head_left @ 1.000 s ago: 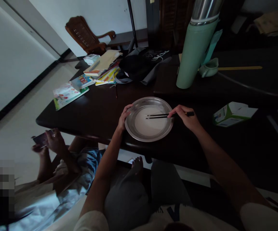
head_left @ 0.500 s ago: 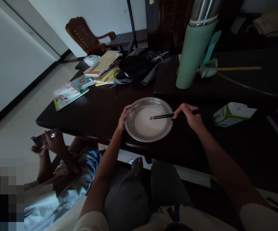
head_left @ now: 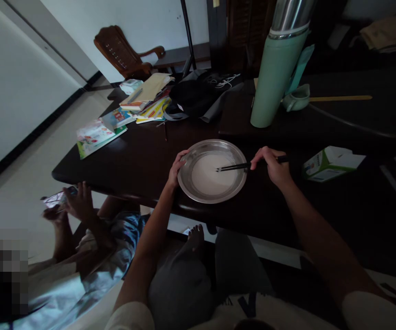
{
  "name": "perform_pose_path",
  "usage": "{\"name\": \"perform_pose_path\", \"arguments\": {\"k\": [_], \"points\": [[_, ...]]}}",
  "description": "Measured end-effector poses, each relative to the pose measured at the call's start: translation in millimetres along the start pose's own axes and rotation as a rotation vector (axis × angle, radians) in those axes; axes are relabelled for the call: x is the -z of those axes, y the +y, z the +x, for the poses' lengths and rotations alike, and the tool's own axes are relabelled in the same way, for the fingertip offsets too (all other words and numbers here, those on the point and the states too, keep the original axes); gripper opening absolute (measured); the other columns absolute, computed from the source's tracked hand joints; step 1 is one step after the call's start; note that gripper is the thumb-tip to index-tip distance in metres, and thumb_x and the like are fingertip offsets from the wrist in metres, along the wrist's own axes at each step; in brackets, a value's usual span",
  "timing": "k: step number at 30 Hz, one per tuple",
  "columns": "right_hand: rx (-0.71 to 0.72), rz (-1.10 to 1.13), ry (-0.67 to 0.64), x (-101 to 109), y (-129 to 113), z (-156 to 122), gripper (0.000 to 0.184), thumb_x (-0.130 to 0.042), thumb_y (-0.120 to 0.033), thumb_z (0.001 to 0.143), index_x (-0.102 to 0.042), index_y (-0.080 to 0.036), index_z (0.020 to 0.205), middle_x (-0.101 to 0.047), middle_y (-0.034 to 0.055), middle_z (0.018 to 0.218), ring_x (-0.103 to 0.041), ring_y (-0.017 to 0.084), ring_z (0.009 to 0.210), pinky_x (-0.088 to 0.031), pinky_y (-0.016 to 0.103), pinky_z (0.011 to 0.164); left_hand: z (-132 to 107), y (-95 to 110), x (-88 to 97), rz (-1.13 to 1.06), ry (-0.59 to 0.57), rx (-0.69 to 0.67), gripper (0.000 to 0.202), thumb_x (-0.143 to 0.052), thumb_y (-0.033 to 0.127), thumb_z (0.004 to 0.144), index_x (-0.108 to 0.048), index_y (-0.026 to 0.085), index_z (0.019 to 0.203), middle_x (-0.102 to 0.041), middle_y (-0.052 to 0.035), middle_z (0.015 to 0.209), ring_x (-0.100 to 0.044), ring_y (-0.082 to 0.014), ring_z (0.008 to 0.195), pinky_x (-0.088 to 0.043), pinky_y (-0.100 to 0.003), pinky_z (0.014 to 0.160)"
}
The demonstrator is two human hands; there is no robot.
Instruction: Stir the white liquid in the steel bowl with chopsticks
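A round metal plate [head_left: 198,192] with a pale white layer in its middle rests near the front edge of a dark table [head_left: 132,160]. My left hand [head_left: 176,168] grips the plate's left rim, fingers curled over it. My right hand [head_left: 273,166] is closed round a pair of dark chopsticks [head_left: 239,166], just right of the plate. The chopstick tips reach over the white layer at the plate's centre.
A tall green flask [head_left: 276,68] and a green cup [head_left: 297,97] stand behind the plate. A small green-and-white carton [head_left: 331,162] lies at the right. Books [head_left: 115,121] and a dark bag [head_left: 198,94] crowd the far left. Another person's hands hold a phone [head_left: 58,199] at lower left.
My right hand has drawn the chopsticks to the right, their tips sliding from the plate's middle toward its right side. The left hand stays on the rim.
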State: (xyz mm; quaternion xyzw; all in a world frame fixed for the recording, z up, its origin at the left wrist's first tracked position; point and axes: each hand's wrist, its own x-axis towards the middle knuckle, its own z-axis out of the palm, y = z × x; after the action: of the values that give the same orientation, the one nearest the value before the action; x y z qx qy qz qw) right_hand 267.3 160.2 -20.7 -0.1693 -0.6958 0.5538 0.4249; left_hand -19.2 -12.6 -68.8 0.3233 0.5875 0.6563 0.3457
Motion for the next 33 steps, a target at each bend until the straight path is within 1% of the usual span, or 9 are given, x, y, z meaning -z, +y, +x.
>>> {"name": "perform_pose_path", "arguments": {"k": [3, 7, 13, 16, 19, 22, 26, 29, 33], "points": [[-0.014, 0.066, -0.067, -2.7, 1.6, -1.8, 0.049, -0.050, -0.054, 0.098, -0.074, -0.024, 0.066, -0.067, 0.0005, 0.056, -0.063, 0.016, 0.058, -0.050, 0.032, 0.066, 0.1, 0.0, 1.1, 0.031, -0.021, -0.013, 0.043, -0.065, 0.040, 0.078, -0.061, 0.024, 0.118, -0.065, -0.0044, 0.117, -0.063, -0.0233, 0.098, -0.050, -0.034, 0.085], [-0.067, -0.044, -0.162, -6.7, -3.5, -2.3, 0.045, -0.054, -0.055, 0.096, -0.076, -0.024, 0.074, -0.076, 0.0031, 0.074, -0.070, 0.018, 0.077, -0.053, 0.033, 0.080, -0.2, 0.5, 0.9, 0.027, -0.020, -0.035, 0.041, -0.065, 0.039, 0.078, -0.062, 0.024, 0.116, -0.064, -0.0045, 0.118, -0.062, -0.0234, 0.100, -0.049, -0.033, 0.085], [-0.018, 0.026, 0.010, 0.5, 0.2, 1.0, 0.051, -0.051, -0.055, 0.097, -0.073, -0.024, 0.064, -0.067, 0.0009, 0.056, -0.065, 0.016, 0.060, -0.052, 0.033, 0.070, 0.1, -0.1, 0.1, 0.001, -0.007, -0.007, 0.041, -0.067, 0.039, 0.077, -0.063, 0.024, 0.116, -0.065, -0.0050, 0.116, -0.063, -0.0245, 0.100, -0.050, -0.035, 0.084], [-0.036, 0.047, -0.074, -3.7, -0.1, -1.5, 0.049, -0.051, -0.056, 0.097, -0.074, -0.024, 0.067, -0.068, 0.0011, 0.058, -0.065, 0.017, 0.061, -0.052, 0.033, 0.069, -0.4, 1.2, 0.4, 0.032, -0.003, -0.025, 0.040, -0.067, 0.038, 0.077, -0.064, 0.023, 0.114, -0.065, -0.0055, 0.118, -0.062, -0.0261, 0.107, -0.050, -0.035, 0.087], [-0.066, -0.055, -0.174, -8.3, -4.5, -3.0, 0.046, -0.053, -0.057, 0.096, -0.076, -0.024, 0.073, -0.075, 0.0030, 0.074, -0.069, 0.018, 0.076, -0.052, 0.034, 0.080, -1.2, 2.2, 0.4, 0.039, 0.006, -0.039, 0.040, -0.067, 0.038, 0.076, -0.065, 0.023, 0.113, -0.064, -0.0057, 0.123, -0.061, -0.0264, 0.110, -0.051, -0.034, 0.087], [-0.060, -0.113, -0.097, -5.3, -5.1, -0.7, 0.046, -0.053, -0.057, 0.095, -0.076, -0.024, 0.072, -0.076, 0.0034, 0.077, -0.069, 0.019, 0.080, -0.051, 0.035, 0.084, -1.2, 1.8, 0.2, 0.033, 0.006, -0.031, 0.041, -0.066, 0.037, 0.076, -0.065, 0.024, 0.115, -0.064, -0.0050, 0.124, -0.061, -0.0254, 0.109, -0.051, -0.035, 0.089], [-0.041, 0.006, 0.055, 0.6, 1.5, 1.7, 0.054, -0.050, -0.059, 0.096, -0.070, -0.024, 0.060, -0.065, 0.0015, 0.054, -0.062, 0.017, 0.058, -0.051, 0.034, 0.070, -0.3, 0.9, -0.6, 0.026, -0.004, -0.024, 0.042, -0.065, 0.037, 0.076, -0.063, 0.024, 0.116, -0.064, -0.0047, 0.124, -0.061, -0.0247, 0.107, -0.050, -0.036, 0.091], [-0.068, 0.049, -0.045, -2.9, 1.8, -0.4, 0.052, -0.051, -0.060, 0.095, -0.072, -0.024, 0.063, -0.066, 0.0013, 0.053, -0.063, 0.018, 0.057, -0.051, 0.034, 0.066, -0.7, 1.5, -1.1, 0.027, -0.004, -0.026, 0.043, -0.065, 0.039, 0.076, -0.062, 0.025, 0.116, -0.063, -0.0049, 0.122, -0.061, -0.0252, 0.105, -0.049, -0.036, 0.089], [-0.088, -0.079, -0.158, -6.7, -4.2, -1.2, 0.046, -0.053, -0.059, 0.095, -0.076, -0.024, 0.073, -0.076, 0.0032, 0.076, -0.070, 0.019, 0.080, -0.052, 0.034, 0.083, -1.7, 2.8, -1.4, 0.059, 0.007, -0.020, 0.042, -0.065, 0.040, 0.076, -0.062, 0.024, 0.115, -0.064, -0.0051, 0.117, -0.062, -0.0260, 0.104, -0.049, -0.036, 0.087]]}}
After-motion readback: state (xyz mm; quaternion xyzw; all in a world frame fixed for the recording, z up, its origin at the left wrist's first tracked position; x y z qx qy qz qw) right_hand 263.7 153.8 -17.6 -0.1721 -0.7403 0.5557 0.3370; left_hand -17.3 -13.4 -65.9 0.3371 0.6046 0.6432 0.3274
